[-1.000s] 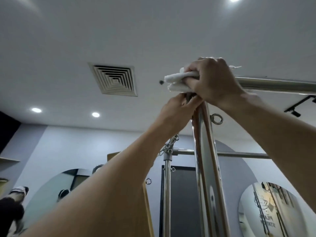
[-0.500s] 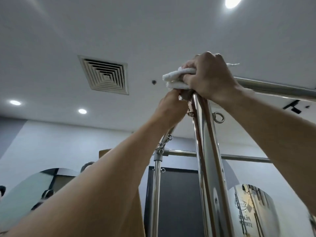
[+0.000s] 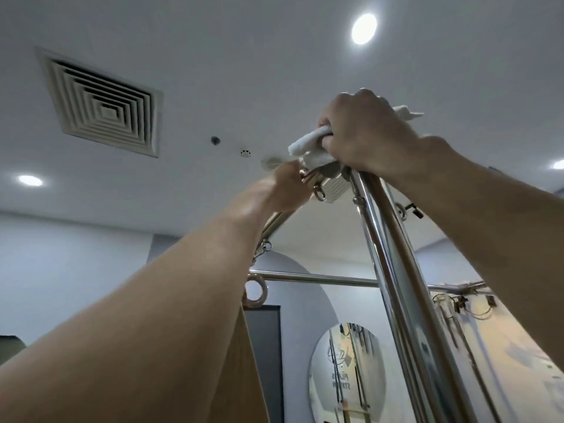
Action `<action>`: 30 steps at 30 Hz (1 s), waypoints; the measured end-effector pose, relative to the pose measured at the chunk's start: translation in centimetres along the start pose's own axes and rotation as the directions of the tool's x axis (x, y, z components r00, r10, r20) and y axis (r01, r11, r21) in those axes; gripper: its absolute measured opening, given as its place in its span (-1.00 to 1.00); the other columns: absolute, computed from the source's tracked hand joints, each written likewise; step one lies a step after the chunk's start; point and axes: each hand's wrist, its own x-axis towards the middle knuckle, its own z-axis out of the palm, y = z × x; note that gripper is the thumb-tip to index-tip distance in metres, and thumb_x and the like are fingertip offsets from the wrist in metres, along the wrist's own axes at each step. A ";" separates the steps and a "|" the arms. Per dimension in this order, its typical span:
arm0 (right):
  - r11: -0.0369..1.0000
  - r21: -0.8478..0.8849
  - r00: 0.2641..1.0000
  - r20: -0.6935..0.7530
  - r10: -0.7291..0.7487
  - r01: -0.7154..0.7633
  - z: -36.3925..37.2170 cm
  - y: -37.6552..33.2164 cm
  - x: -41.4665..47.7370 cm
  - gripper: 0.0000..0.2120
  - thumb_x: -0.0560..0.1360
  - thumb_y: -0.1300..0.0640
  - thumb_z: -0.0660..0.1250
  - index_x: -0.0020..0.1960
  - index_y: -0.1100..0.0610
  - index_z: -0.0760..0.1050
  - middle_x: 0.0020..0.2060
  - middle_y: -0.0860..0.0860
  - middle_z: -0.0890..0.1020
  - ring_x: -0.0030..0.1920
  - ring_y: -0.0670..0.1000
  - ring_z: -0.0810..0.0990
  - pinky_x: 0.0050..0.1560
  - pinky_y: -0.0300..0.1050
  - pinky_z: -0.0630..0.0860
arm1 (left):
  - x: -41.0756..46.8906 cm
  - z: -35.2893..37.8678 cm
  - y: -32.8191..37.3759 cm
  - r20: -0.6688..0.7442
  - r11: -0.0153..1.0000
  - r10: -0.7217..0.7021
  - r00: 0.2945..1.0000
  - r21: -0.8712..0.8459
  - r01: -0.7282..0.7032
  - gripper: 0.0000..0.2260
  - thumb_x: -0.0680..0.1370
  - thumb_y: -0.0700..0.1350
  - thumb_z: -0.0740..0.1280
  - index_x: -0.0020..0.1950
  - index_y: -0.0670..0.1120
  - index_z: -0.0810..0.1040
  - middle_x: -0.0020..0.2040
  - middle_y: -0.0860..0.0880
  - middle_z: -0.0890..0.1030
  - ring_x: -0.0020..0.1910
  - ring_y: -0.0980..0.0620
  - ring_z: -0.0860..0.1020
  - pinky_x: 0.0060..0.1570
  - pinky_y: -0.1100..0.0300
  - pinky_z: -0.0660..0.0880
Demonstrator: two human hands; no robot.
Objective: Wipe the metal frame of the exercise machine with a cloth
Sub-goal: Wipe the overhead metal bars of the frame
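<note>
A shiny chrome upright post of the exercise machine frame rises to a top corner joint overhead. My right hand is closed on a white cloth and presses it onto that corner. My left hand reaches up from below and grips the frame just left of the joint, next to a metal eye ring. A thinner horizontal crossbar runs behind the post. The top rail to the right is hidden by my right forearm.
A wooden ring hangs under the crossbar. Springs and clips hang on the right. The ceiling above carries a square air vent and a round light. A round mirror hangs on the wall behind.
My view has swung closer under the corner. The right hand with the cloth stays on the top joint; the left hand has shifted slightly left along the frame.
</note>
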 end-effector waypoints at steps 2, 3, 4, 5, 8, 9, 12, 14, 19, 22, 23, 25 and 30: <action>0.997 -0.074 0.999 0.029 0.031 -0.028 0.5 -1.1 1.0 -0.83 0.48 0.18 0.32 0.04 0.11 0.62 -0.24 0.10 0.48 -0.08 0.20 0.53 -0.04 -0.04 0.41 | 0.3 -0.6 -0.6 0.036 1.000 0.018 0.999 -0.022 -0.018 -0.57 0.57 -0.30 0.17 0.45 -0.09 0.38 0.32 -0.13 0.52 -0.04 -0.14 0.55 -0.18 0.03 0.50; 0.994 -0.105 0.998 0.043 0.041 -0.036 0.7 -1.5 1.4 -0.80 0.49 0.17 0.32 0.09 0.13 0.60 -0.17 0.14 0.51 -0.01 0.23 0.55 0.01 -0.02 0.42 | 0.4 -0.8 -0.8 0.048 1.000 0.019 0.999 -0.013 -0.018 -0.55 0.56 -0.30 0.18 0.44 -0.08 0.37 0.33 -0.12 0.51 -0.01 -0.15 0.57 -0.12 -0.02 0.55; 0.991 -0.129 0.997 0.054 0.047 -0.040 0.9 -1.7 1.7 -0.79 0.50 0.17 0.32 0.11 0.14 0.59 -0.11 0.18 0.54 0.05 0.24 0.56 0.05 -0.01 0.42 | 0.4 -1.0 -0.8 0.061 1.000 0.017 0.998 0.007 -0.017 -0.56 0.55 -0.30 0.18 0.43 -0.07 0.36 0.34 -0.11 0.49 0.06 -0.17 0.59 -0.02 -0.08 0.60; 0.988 -0.148 0.997 0.061 0.050 -0.040 1.0 -1.7 1.7 -0.79 0.50 0.17 0.32 0.11 0.15 0.59 -0.10 0.19 0.54 0.08 0.25 0.56 0.06 0.00 0.41 | 0.4 -1.1 -0.9 0.080 0.999 0.014 0.997 0.029 -0.016 -0.57 0.56 -0.30 0.18 0.43 -0.07 0.35 0.35 -0.08 0.48 0.12 -0.16 0.59 0.06 -0.12 0.61; 0.981 -0.192 0.998 0.064 -0.012 0.024 0.9 -1.3 1.0 -0.84 0.48 0.20 0.32 0.01 0.14 0.63 -0.21 0.13 0.50 0.06 0.24 0.54 0.00 -0.02 0.35 | 0.5 -1.5 -0.9 0.083 0.999 -0.008 0.997 0.051 0.004 -0.60 0.62 -0.24 0.20 0.47 -0.09 0.33 0.25 -0.02 0.49 0.12 -0.07 0.56 0.17 -0.08 0.58; 0.979 -0.195 0.997 0.065 -0.041 0.053 0.8 -1.1 0.6 -0.84 0.48 0.21 0.32 0.00 0.12 0.63 -0.21 0.14 0.52 0.06 0.24 0.54 0.02 -0.02 0.36 | 0.6 -1.5 -0.9 0.086 0.998 -0.003 0.996 0.062 -0.002 -0.61 0.63 -0.24 0.21 0.47 -0.11 0.33 0.26 -0.02 0.50 0.14 -0.06 0.55 0.18 -0.06 0.57; 0.984 -0.166 0.997 0.056 -0.056 0.065 0.6 -0.9 0.1 -0.83 0.44 0.22 0.35 -0.02 0.09 0.65 -0.23 0.11 0.53 -0.02 0.20 0.52 0.03 -0.03 0.39 | 1.0 -1.3 -0.9 0.104 0.996 0.018 0.994 0.088 -0.027 -0.60 0.60 -0.29 0.21 0.44 -0.11 0.38 0.37 -0.05 0.48 0.25 -0.09 0.52 0.17 -0.07 0.58; 0.983 -0.178 0.998 0.055 -0.030 0.039 0.8 -1.1 0.6 -0.86 0.39 0.22 0.41 -0.07 0.09 0.64 -0.30 0.07 0.48 -0.11 0.16 0.46 0.01 -0.02 0.39 | 1.2 -1.4 -1.1 0.096 0.999 0.015 0.995 0.029 -0.018 -0.60 0.58 -0.32 0.22 0.41 -0.09 0.43 0.35 -0.05 0.50 0.24 -0.07 0.51 0.15 -0.04 0.58; 0.955 -0.276 0.986 0.147 -0.074 0.112 1.4 -2.5 1.4 -0.77 0.40 0.12 0.47 0.01 0.18 0.57 -0.21 0.11 0.51 0.02 0.23 0.57 0.12 0.02 0.37 | 1.9 -1.6 -2.7 0.134 0.994 0.001 0.991 -0.112 0.014 -0.49 0.54 -0.33 0.30 0.43 0.06 0.41 0.39 0.03 0.45 0.28 -0.03 0.46 -0.01 0.09 0.57; 0.921 -0.347 0.976 0.185 -0.116 0.175 1.6 -3.0 1.0 -0.85 0.45 0.11 0.42 -0.07 0.12 0.47 -0.15 0.13 0.53 0.07 0.24 0.55 0.22 0.06 0.35 | 2.0 -1.3 -3.1 0.159 0.995 0.016 0.987 -0.095 -0.001 -0.49 0.55 -0.31 0.33 0.45 0.05 0.39 0.41 0.04 0.43 0.30 -0.02 0.44 0.01 0.08 0.57; 0.911 -0.363 0.970 0.209 -0.127 0.197 1.6 -3.0 0.7 -0.84 0.46 0.10 0.41 -0.11 0.10 0.44 -0.23 0.09 0.47 0.01 0.22 0.53 0.22 0.06 0.34 | 2.2 -1.4 -3.2 0.173 0.997 0.030 0.984 -0.081 -0.016 -0.50 0.55 -0.29 0.33 0.46 0.03 0.39 0.42 0.04 0.42 0.31 -0.02 0.43 0.02 0.06 0.58; 0.904 -0.361 0.958 0.250 -0.142 0.228 1.6 -3.1 0.3 -0.85 0.45 0.08 0.40 -0.13 0.09 0.44 -0.30 0.05 0.37 -0.06 0.18 0.47 0.20 0.05 0.33 | 2.5 -1.7 -3.3 0.216 0.998 0.044 0.975 -0.042 -0.036 -0.52 0.56 -0.28 0.34 0.46 -0.03 0.38 0.44 -0.01 0.41 0.33 -0.06 0.44 0.05 0.03 0.59; 0.896 -0.389 0.953 0.286 -0.102 0.213 1.0 -4.0 0.4 -0.88 0.42 0.09 0.42 -0.09 0.12 0.57 -0.33 0.04 0.44 -0.04 0.19 0.53 0.05 -0.02 0.31 | 3.1 -2.8 -4.0 0.279 0.995 0.095 0.956 -0.003 -0.098 -0.48 0.56 -0.26 0.39 0.49 -0.09 0.34 0.46 -0.08 0.40 0.34 -0.08 0.45 0.10 0.00 0.60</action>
